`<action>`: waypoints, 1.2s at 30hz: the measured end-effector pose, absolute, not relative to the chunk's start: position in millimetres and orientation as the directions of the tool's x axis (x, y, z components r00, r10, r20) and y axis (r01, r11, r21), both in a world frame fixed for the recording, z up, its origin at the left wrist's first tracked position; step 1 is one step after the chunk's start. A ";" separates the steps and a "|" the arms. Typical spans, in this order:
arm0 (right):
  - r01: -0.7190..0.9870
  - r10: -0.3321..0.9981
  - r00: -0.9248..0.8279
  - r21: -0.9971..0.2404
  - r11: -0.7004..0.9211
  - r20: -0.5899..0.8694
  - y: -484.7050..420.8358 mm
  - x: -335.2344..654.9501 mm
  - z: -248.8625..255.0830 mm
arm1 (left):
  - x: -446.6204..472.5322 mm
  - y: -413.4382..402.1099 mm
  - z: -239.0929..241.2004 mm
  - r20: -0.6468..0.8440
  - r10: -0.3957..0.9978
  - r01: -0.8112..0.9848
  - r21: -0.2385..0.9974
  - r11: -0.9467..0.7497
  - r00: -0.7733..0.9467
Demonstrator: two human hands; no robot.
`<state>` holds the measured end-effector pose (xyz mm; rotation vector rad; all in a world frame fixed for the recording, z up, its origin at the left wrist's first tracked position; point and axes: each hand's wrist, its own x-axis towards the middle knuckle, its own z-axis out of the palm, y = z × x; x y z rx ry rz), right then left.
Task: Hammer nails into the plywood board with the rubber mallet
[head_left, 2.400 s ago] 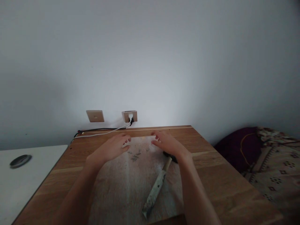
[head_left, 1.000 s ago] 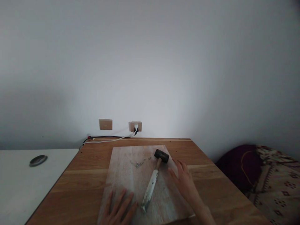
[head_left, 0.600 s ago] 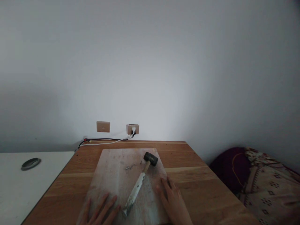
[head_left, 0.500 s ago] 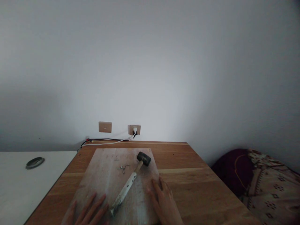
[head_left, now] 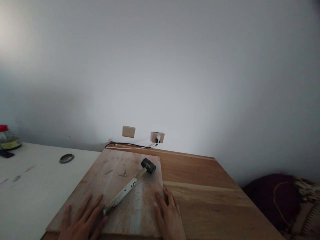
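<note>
A worn wooden board [head_left: 147,213] lies on the wooden table. My left hand [head_left: 81,220] rests on its near left part with the fingers spread, by the handle end of a mallet. My right hand [head_left: 168,213] lies at the board's right edge, fingers stretched out and holding nothing. The mallet [head_left: 122,192] lies diagonally on the board, its black head at the far right and its white-painted handle pointing toward my left hand. Several small metal screws or nails [head_left: 124,173] are scattered on the board left of the mallet head; their exact kind is too small to tell.
The wooden table [head_left: 200,196] extends to the right. On a white surface [head_left: 37,193] at left lie a dark ring-shaped lid [head_left: 66,158] and a red-capped jar [head_left: 9,140]. Cables [head_left: 132,145] run to a wall socket [head_left: 157,137]. Purple fabric [head_left: 275,196] lies at right.
The view has swung left, bringing the jar into sight. The board has shifted and turned left under my hands, with the mallet on it. The small metal pieces are more spread out.
</note>
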<state>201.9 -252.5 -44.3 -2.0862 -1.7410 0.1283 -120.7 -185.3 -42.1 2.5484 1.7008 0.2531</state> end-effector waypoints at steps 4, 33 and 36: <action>0.897 0.929 0.211 -0.438 -0.061 0.303 -260.3 201.0 -43.0 | -118.4 -189.7 -36.8 0.151 0.908 0.900 0.148 -0.411 0.390; 0.975 0.975 0.093 -0.215 -0.049 0.201 -275.3 204.1 2.2 | -121.8 -193.3 -33.4 0.333 0.844 0.892 0.015 -0.451 0.421; 0.988 0.971 0.100 -0.138 -0.071 0.216 -285.9 226.0 6.0 | -101.0 -207.1 -29.9 0.363 0.782 0.843 -0.017 -0.538 0.506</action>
